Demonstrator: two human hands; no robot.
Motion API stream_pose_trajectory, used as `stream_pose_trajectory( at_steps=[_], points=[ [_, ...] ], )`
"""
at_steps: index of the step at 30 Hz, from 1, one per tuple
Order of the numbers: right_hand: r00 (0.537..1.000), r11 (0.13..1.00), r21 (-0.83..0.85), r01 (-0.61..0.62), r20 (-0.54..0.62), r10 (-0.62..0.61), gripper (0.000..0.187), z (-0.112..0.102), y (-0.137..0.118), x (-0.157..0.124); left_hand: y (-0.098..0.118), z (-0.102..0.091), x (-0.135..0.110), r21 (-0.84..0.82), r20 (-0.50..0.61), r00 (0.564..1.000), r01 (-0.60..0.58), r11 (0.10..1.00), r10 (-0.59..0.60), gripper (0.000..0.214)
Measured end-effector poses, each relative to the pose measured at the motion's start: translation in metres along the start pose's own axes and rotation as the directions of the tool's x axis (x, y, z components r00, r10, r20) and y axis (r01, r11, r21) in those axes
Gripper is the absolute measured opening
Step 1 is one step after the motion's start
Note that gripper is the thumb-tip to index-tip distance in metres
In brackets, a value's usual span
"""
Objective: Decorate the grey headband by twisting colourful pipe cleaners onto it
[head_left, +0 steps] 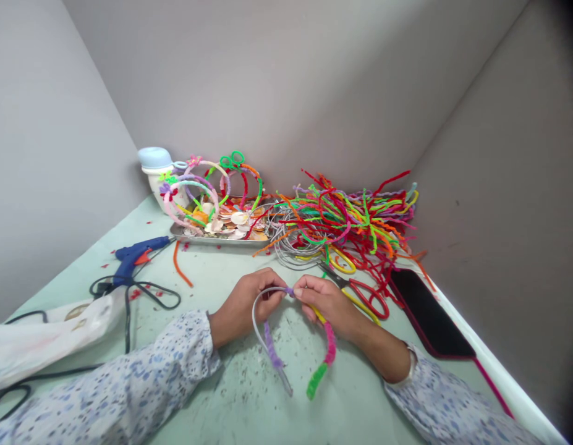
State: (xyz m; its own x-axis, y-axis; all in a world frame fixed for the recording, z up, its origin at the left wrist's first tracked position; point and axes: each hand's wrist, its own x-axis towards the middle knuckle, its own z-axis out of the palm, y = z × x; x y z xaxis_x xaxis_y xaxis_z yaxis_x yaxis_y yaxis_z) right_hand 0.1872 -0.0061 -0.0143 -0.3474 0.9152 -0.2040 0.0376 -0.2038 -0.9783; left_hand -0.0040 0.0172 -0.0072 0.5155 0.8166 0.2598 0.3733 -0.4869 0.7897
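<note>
Head view: the left hand (pixel 246 307) and right hand (pixel 325 304) meet above a pale green desk (pixel 212 278), their fingers closed in a pinch on the crown of a grey wire headband hoop (pixel 254 318) partly wrapped in fuzzy purple, pink and green pipe cleaner (pixel 330 343). The pinch seems meant to steady the wrapping at the top. The hoop's curved long axis arches away from the person, with both open ends pointing back toward the body. Red-handled steel scissors (pixel 367 298) lie just beside the right hand, below a heap of multicoloured pipe cleaners (pixel 346 216).

One left hand (pixel 246 307), one right hand (pixel 327 305), one glue gun (pixel 133 258), one pair of scissors (pixel 367 296).
</note>
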Motion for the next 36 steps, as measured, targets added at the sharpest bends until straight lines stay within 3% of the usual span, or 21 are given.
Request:
stream_pose_trajectory(
  at_steps=[6, 15, 19, 25, 30, 36],
  points=[
    [1.000, 0.999, 0.035, 0.001, -0.007, -0.001, 0.022, -0.0024, 0.0035, 0.0021, 0.0003, 0.0009, 0.0004, 0.006, 0.001, 1.000, 0.002, 1.000, -0.002, 0.013],
    [0.994, 0.984, 0.180, -0.006, -0.103, 0.025, 0.023, -0.0050, 0.0026, 0.0035, -0.0024, 0.0042, 0.0021, -0.353, 0.105, 0.990, 0.130, 0.927, -0.099, 0.028],
    [0.994, 0.959, 0.281, 0.040, -0.112, -0.009, 0.021, -0.0073, 0.0042, 0.0047, -0.0068, 0.0064, 0.0038, -0.438, 0.110, 0.987, 0.157, 0.885, -0.120, 0.034],
    [0.993, 0.974, 0.225, 0.024, -0.114, 0.002, 0.020, -0.0070, 0.0067, 0.0054, -0.0070, 0.0043, 0.0055, -0.395, 0.039, 0.981, 0.192, 0.899, -0.192, 0.030],
    [1.000, 0.993, 0.118, 0.010, -0.018, -0.008, 0.021, -0.0047, 0.0071, 0.0038, -0.0034, 0.0043, 0.0037, -0.270, 0.008, 0.990, 0.136, 0.953, -0.139, 0.026],
    [1.000, 0.997, 0.081, -0.011, 0.007, 0.010, 0.023, -0.0037, 0.0052, 0.0027, -0.0061, 0.0042, 0.0017, -0.071, -0.029, 1.000, -0.005, 0.997, 0.003, 0.013]
  ],
)
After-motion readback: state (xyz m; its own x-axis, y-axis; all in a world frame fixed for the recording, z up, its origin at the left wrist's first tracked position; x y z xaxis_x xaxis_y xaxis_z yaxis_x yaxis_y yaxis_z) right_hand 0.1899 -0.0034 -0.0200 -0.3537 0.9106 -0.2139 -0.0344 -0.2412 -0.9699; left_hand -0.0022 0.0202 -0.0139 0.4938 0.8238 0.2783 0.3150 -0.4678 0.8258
